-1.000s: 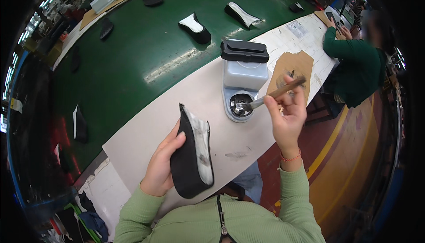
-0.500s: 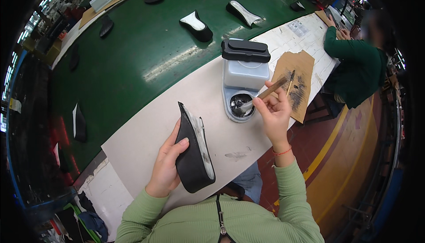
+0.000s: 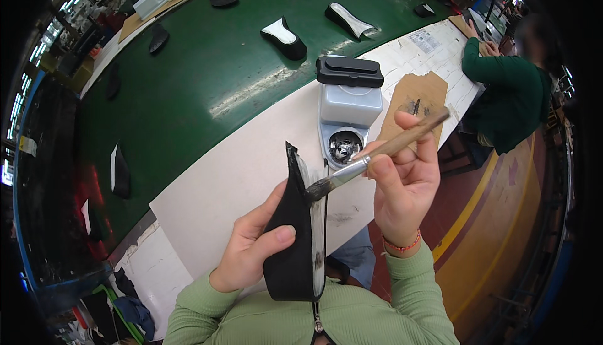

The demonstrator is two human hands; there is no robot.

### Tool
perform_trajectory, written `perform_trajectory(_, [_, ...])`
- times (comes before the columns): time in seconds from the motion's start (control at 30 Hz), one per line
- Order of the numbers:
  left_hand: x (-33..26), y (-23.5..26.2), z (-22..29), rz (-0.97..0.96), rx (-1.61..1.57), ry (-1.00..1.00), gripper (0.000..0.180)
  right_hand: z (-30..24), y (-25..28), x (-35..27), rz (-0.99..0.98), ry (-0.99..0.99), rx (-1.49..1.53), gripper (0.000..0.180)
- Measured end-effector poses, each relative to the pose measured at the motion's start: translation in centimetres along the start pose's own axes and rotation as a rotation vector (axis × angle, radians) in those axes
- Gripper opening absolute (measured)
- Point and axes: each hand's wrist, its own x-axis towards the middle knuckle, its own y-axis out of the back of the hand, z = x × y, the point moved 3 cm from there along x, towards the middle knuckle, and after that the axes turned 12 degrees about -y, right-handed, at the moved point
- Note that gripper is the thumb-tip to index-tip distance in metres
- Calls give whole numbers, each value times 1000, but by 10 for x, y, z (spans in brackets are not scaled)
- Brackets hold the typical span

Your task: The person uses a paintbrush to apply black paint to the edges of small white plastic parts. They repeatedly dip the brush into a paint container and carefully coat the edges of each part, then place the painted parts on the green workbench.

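Observation:
My left hand (image 3: 251,244) is closed round a black wedge shoe sole (image 3: 290,254), held on end with its pointed tip up and its whitish, smeared side facing right. Between the thumb and fingers of my right hand (image 3: 405,191) is a brush (image 3: 402,143) with a wooden handle and a metal collar. Its dark, wet bristles meet the whitish face near the sole's upper end. Just beyond the brush stands a pale plastic dispenser (image 3: 349,105) with a black lid. The round cup (image 3: 345,148) at its front contains shiny dark liquid.
More wedge soles (image 3: 286,38) lie spread over the green belt (image 3: 207,62) ahead. A stained cardboard piece (image 3: 408,94) sits right of the dispenser on the pale worktable (image 3: 207,200). At the far right, a co-worker in a dark green sleeve (image 3: 477,62) is seated at the table.
My right hand has lifted the brush out of the cup and brought it toward me onto the sole. My left hand has shifted the sole slightly right and nearer.

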Motion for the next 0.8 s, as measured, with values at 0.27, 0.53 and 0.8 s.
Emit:
perform_trajectory(0.27, [-4, -7, 5, -148, -1, -60, 58, -11, -3, -9, 17, 388, -175, 60])
perform_trajectory(0.53, [-3, -7, 5, -103, 72, -133, 58, -15, -8, -13, -51, 360, -231, 63])
perform_trajectory(0.8, [-2, -10, 8, -81, 99, -189, 56, -15, -10, -15, -51, 327, -237, 62])
